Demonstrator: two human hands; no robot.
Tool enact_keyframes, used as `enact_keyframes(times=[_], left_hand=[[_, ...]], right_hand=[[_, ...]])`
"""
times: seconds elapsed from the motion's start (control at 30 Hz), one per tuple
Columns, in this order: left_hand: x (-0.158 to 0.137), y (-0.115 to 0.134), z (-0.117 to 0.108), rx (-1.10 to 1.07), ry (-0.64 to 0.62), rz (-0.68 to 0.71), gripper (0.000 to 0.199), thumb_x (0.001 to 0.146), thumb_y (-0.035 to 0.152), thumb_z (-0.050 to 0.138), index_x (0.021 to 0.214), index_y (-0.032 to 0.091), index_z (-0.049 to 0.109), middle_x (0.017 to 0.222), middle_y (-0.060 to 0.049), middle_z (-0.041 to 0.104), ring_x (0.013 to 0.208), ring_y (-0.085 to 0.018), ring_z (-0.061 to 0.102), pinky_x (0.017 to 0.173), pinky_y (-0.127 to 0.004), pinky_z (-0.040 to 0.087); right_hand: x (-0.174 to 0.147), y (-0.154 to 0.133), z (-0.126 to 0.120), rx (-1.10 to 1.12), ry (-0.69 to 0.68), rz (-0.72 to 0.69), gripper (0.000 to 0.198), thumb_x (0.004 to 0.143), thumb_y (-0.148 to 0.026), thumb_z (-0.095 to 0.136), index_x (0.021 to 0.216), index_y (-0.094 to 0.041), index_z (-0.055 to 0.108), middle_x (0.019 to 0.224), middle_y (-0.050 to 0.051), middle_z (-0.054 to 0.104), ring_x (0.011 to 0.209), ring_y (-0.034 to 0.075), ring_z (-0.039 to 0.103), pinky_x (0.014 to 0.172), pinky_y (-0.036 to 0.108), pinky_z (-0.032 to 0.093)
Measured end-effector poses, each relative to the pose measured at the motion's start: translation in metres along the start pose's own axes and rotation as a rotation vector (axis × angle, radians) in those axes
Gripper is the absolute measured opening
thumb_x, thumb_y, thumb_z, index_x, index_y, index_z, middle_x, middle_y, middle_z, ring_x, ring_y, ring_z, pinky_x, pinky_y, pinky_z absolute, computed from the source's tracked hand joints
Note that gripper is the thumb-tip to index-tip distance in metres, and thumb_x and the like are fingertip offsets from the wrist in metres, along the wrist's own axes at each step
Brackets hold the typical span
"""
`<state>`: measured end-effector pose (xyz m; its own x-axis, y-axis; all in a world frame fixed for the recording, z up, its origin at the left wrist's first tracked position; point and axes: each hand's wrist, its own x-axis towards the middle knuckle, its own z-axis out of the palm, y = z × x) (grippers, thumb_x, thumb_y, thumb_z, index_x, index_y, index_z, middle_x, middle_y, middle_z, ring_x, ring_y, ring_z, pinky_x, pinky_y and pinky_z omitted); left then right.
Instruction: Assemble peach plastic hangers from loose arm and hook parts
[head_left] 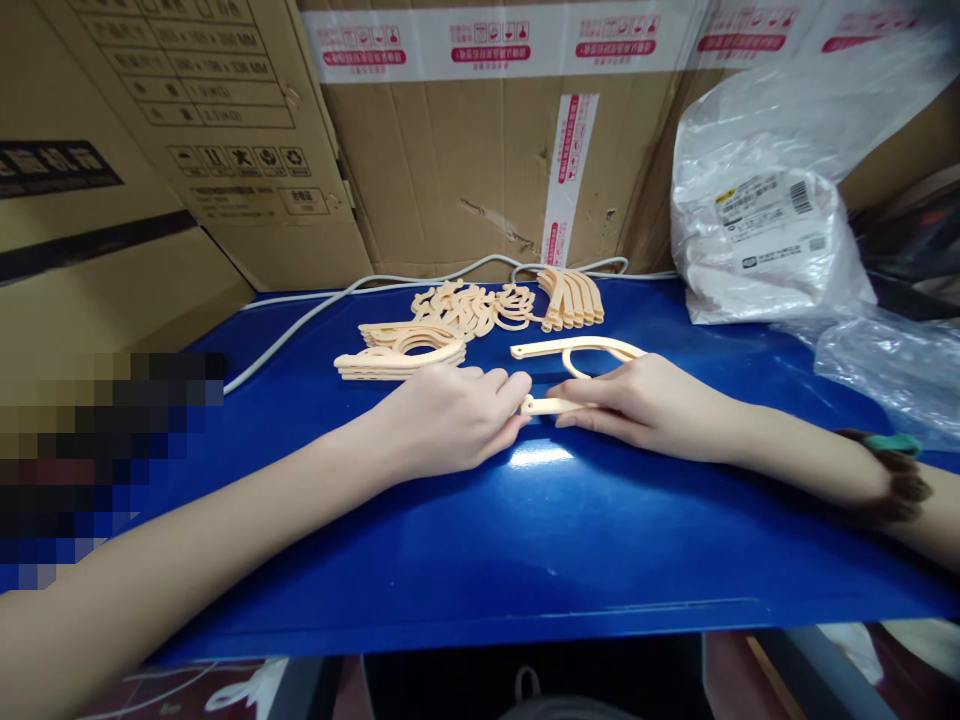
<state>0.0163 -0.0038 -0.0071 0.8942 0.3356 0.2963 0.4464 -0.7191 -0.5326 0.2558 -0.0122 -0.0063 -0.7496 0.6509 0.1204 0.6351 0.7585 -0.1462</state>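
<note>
A cream plastic folding hanger (574,346) lies between my hands just above the blue table. My right hand (652,405) pinches one of its arms between thumb and fingers and covers its right side. My left hand (461,412) is closed at the tip of that arm, near a small hole; its fingers hide what they pinch there. The hanger's other arm points left, behind my fingers. Just beyond my left hand sits a stack of similar folded hangers (401,362).
Farther back on the blue table (540,560) are a heap of cream hook pieces (469,308) and a row of curved cream arms (574,300). A white cable (300,325) runs behind them. Cardboard boxes (450,150) wall the back; a clear plastic bag (757,220) stands at right.
</note>
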Motion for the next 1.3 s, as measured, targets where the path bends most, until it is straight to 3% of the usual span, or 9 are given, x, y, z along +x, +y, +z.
enact_keyframes(times=[0.37,1.0,1.3], left_hand=[[-0.0022,-0.0031,0.0044,-0.251,-0.032,-0.045,0.026,0.097,0.03,0.037,0.079,0.017,0.05,0.066,0.001,0.063,0.055,-0.014,0.061,0.047,-0.026,0.022],[-0.0014,-0.0021,0.0051,-0.253,-0.019,-0.048,0.024,0.095,0.028,0.039,0.076,0.018,0.05,0.062,0.002,0.062,0.052,-0.014,0.06,0.046,-0.026,0.018],[-0.0018,0.0004,0.0056,-0.268,-0.023,-0.048,0.023,0.094,0.025,0.037,0.076,0.017,0.049,0.063,0.002,0.063,0.051,-0.013,0.06,0.045,-0.026,0.018]], right_hand=[[-0.0012,-0.0002,0.0045,-0.156,0.023,-0.04,0.035,0.101,-0.037,0.035,0.12,-0.023,0.062,0.088,0.005,0.074,0.07,0.017,0.066,0.065,0.029,0.039],[-0.0002,-0.0025,0.0047,-0.169,0.063,-0.045,0.038,0.101,-0.038,0.034,0.115,-0.023,0.066,0.078,0.005,0.073,0.066,0.017,0.063,0.061,0.026,0.039],[-0.0003,-0.0008,0.0044,-0.145,0.016,-0.037,0.034,0.101,-0.037,0.035,0.111,-0.023,0.064,0.091,0.005,0.074,0.069,0.018,0.066,0.059,0.029,0.038]])
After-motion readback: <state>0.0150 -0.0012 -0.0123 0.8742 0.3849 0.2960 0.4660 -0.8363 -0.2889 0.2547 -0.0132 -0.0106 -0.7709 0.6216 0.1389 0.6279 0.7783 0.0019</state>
